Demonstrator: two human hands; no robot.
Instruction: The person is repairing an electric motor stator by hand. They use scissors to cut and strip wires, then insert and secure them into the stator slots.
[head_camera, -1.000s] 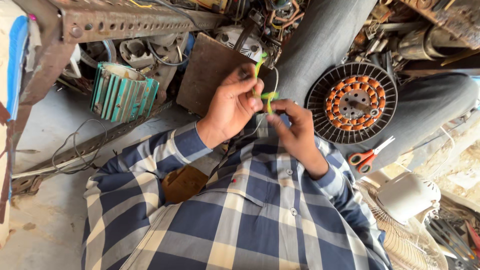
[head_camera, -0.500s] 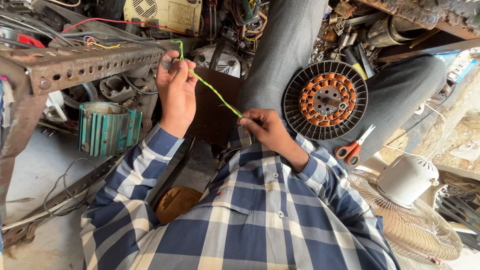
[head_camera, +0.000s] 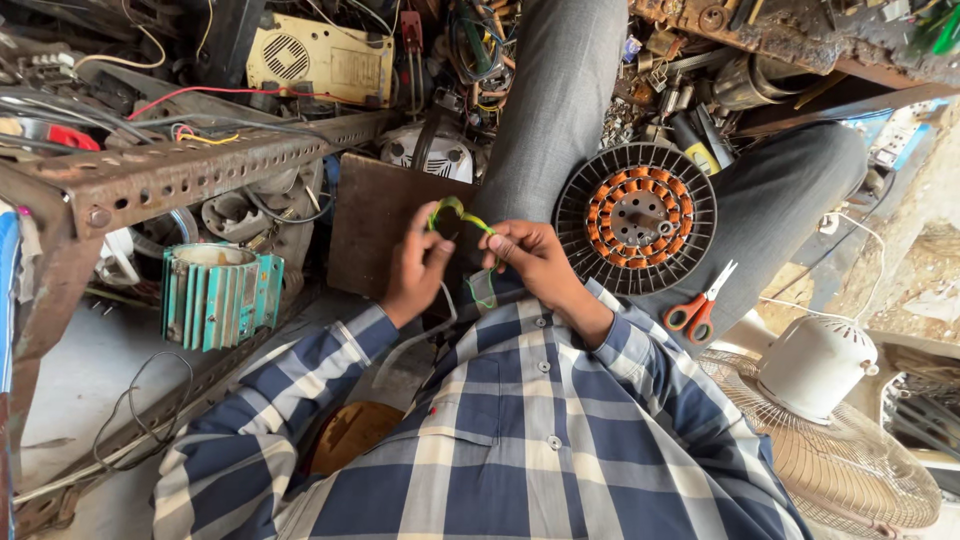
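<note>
Cluttered workshop floor: both hands, left (head_camera: 418, 268) and right (head_camera: 530, 255), pinch a green wire (head_camera: 455, 210); hard bending might snap it.

Both hands raised close together before chest; left hand (head_camera: 415, 262) fingers pinched; right hand (head_camera: 530, 255) likewise — elbows bent.
</note>
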